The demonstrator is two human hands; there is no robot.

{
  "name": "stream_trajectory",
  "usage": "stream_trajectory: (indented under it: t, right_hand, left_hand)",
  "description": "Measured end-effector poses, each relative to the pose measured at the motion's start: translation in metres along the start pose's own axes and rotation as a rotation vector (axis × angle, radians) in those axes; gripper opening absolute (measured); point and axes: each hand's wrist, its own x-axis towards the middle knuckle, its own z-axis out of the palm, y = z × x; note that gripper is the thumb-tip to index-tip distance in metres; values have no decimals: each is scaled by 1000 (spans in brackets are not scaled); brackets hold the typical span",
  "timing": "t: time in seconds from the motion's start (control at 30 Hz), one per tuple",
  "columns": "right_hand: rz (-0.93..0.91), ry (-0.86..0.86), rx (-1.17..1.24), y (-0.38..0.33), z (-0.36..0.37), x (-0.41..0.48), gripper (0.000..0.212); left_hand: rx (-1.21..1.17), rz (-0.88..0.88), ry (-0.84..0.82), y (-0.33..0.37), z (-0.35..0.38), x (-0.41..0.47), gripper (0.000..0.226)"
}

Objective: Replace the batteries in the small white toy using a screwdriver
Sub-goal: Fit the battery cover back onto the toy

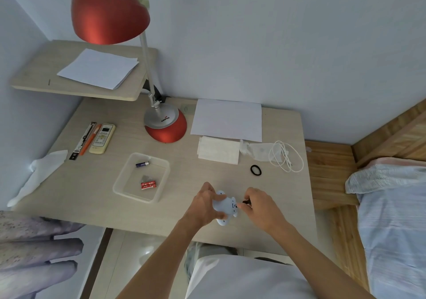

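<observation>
Left hand (202, 203) clamps the white toy (224, 207); right hand (258, 205) pinches a dark screwdriver (245, 202) that could slip off the screw

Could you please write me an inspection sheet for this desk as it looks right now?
Surface: pale wood desk, shelf above.
Job's things: white toy in left hand; right hand pinches a dark tool at it; tray holds blue battery, red batteries.
Clutter: red lamp, remote, paper, tissues, hair tie.
Grippers: both hands busy.
Cables: white cable, coiled.
Surroundings: bed right.
</observation>
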Motion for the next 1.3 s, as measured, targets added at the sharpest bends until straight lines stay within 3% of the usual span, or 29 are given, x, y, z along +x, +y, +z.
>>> stream_trajectory:
  t: [0.1,0.37,0.53,0.73,0.9,1.13,1.3]
  right_hand:
    - [50,-7,-50,-2,0,2,32]
    - [-26,144,120,2,9,-7,17]
    - [-9,139,124,3,13,-11,12]
    - [69,86,-43,1,5,-8,35]
    - [28,123,53,0,7,-10,14]
    - [9,111,87,5,10,-14,15]
    - [69,70,-105,4,8,-12,35]
  left_hand:
    - [-1,-2,1,1,0,-1,75]
    - [12,0,-6,-1,-2,-1,76]
    - [32,10,-1,-1,-2,-1,74]
    - [35,18,-11,-2,-1,1,75]
    - [24,15,-8,-4,-1,2,75]
    - [17,18,-14,-7,1,1,75]
    - [15,25,-15,-12,0,0,77]
